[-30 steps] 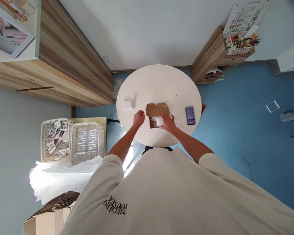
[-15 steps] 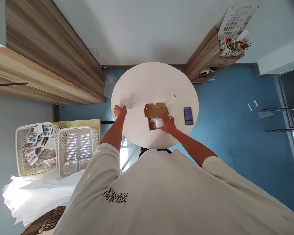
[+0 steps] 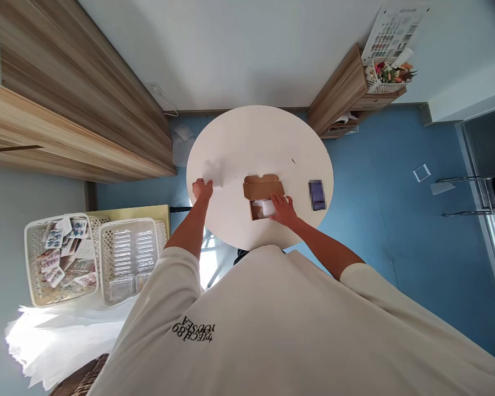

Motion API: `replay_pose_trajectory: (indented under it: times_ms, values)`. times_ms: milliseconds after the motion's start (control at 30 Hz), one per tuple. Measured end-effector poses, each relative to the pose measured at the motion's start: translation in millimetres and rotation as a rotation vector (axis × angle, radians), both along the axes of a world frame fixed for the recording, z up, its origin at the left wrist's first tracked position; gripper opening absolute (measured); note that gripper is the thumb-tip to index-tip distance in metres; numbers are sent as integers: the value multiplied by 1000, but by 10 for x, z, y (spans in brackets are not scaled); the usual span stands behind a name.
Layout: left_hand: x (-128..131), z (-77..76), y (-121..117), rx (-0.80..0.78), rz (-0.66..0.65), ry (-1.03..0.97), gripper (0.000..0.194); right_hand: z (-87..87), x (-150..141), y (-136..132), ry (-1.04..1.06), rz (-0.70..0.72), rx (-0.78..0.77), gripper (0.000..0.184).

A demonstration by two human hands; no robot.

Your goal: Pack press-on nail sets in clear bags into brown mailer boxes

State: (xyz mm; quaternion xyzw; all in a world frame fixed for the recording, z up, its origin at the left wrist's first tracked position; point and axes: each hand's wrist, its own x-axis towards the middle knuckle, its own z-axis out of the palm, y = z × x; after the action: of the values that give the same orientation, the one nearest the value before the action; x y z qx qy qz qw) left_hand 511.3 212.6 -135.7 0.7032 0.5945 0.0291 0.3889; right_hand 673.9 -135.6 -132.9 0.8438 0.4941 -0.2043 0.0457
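On the left side of the round table, my left hand (image 3: 202,188) pinches the near edge of a thin white translucent sheet (image 3: 213,169), possibly packing foam. A small brown cardboard box (image 3: 264,188) stands near the middle with its lid raised toward the far side. White wrapped material (image 3: 265,208) fills part of the box; what it wraps cannot be made out. My right hand (image 3: 284,209) grips the right end of the box, its fingers over the side and against the white material, partly hiding both.
A dark purple rectangular item (image 3: 317,195), pixelated, lies on the right of the white table (image 3: 259,132). Left of me stand a basket of small printed packets (image 3: 54,238) and a basket of clear plastic cases (image 3: 124,253), with white sheets (image 3: 66,335) beside them. A wooden cabinet (image 3: 86,110) rises at left.
The white sheet has shifted slightly and its far edge looks more bunched, with my left hand still at it. My right hand and the box have stayed in place.
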Motion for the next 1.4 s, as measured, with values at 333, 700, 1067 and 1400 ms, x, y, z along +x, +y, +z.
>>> replay_pose_trajectory:
  times_ms: [333, 700, 1067, 1400]
  values:
    - [79, 192, -508, -146, -446, -368, 40, -28, 5, -12, 42, -29, 68, 113]
    - [439, 183, -1635, 61, -1042, 99, 43, -88, -18, -76, 53, -62, 156, 117]
    - [270, 111, -2108, 380, -1235, 107, 64, -95, -23, -81, 36, -41, 147, 111]
    - [269, 133, -2187, 179, -1144, 160, 68, -26, -20, -62, 89, -50, 145, 106]
